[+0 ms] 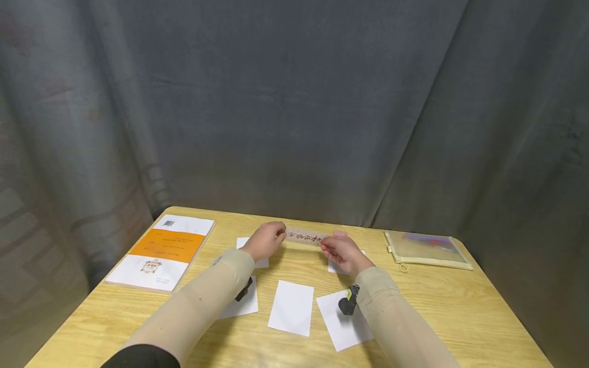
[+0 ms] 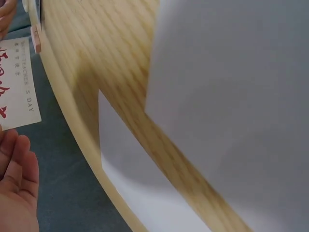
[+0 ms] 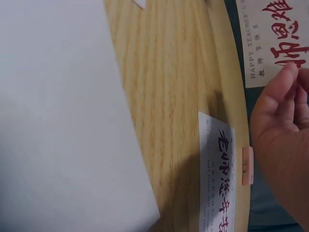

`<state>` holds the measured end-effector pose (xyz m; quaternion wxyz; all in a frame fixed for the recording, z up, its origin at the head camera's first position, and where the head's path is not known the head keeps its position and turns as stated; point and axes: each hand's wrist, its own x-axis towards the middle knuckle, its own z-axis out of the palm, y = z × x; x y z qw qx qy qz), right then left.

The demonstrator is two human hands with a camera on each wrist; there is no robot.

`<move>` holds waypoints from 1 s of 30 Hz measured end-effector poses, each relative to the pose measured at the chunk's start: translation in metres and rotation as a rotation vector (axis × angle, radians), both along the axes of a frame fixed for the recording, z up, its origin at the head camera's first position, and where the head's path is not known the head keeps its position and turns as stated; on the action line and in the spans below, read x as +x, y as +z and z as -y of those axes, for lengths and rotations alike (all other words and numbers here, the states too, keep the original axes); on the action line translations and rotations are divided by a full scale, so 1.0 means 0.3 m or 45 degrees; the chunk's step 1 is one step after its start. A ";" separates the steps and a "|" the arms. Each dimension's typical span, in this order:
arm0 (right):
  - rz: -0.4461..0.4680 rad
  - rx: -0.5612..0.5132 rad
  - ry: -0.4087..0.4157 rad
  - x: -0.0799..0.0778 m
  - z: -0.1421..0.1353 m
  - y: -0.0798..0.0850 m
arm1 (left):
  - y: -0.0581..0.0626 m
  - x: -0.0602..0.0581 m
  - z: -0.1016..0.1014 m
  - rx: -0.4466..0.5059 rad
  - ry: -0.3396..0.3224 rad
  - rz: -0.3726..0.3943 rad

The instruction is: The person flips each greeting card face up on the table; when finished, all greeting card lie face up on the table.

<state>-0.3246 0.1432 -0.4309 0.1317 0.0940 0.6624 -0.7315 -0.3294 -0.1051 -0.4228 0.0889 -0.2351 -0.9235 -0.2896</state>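
Card [image 2: 17,87] cut off by left-wrist view; book lettering [image 1: 177,242] too small to read; pouch contents [image 1: 432,242] blurred.

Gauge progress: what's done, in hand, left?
Looks done: five white cards lie on the table, three near, two farther. In hand: HAPPY TEACHER'S DAY card, held at its ends by left hand and right hand. Likely left: setting it down, perhaps in the gap between the far two.
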 end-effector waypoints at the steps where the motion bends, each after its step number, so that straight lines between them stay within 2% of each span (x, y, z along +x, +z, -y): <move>1: -0.022 0.028 0.005 0.000 -0.001 -0.003 | 0.000 -0.001 -0.004 0.012 0.005 0.013; 4: -0.090 0.135 -0.005 -0.001 -0.006 -0.011 | 0.001 0.001 -0.015 0.095 0.020 0.092; 8: -0.211 0.283 -0.033 0.002 -0.004 -0.004 | 0.010 0.006 -0.028 0.385 0.076 0.303; 10: -0.274 0.356 -0.024 0.003 0.002 0.008 | 0.020 0.002 -0.032 0.508 0.116 0.339; 11: -0.301 0.381 -0.014 0.005 0.006 0.015 | 0.029 0.000 -0.034 0.531 0.132 0.336; 13: -0.335 0.424 0.012 0.007 0.014 0.028 | 0.051 -0.005 -0.038 0.479 0.127 0.275; 17: -0.361 0.472 0.036 0.010 0.034 0.047 | 0.105 -0.015 -0.047 0.165 0.045 0.130; 21: -0.410 0.515 0.045 0.013 0.047 0.062 | 0.141 -0.024 -0.053 -0.043 -0.026 0.089; 26: -0.484 0.544 0.069 0.013 0.054 0.064 | 0.135 -0.029 -0.050 -0.112 -0.064 0.125; 28: -0.494 0.543 0.070 0.014 0.059 0.064 | 0.124 -0.030 -0.044 -0.091 -0.071 0.144; 30: -0.481 0.538 0.050 0.014 0.063 0.062 | 0.114 -0.030 -0.034 -0.018 -0.052 0.170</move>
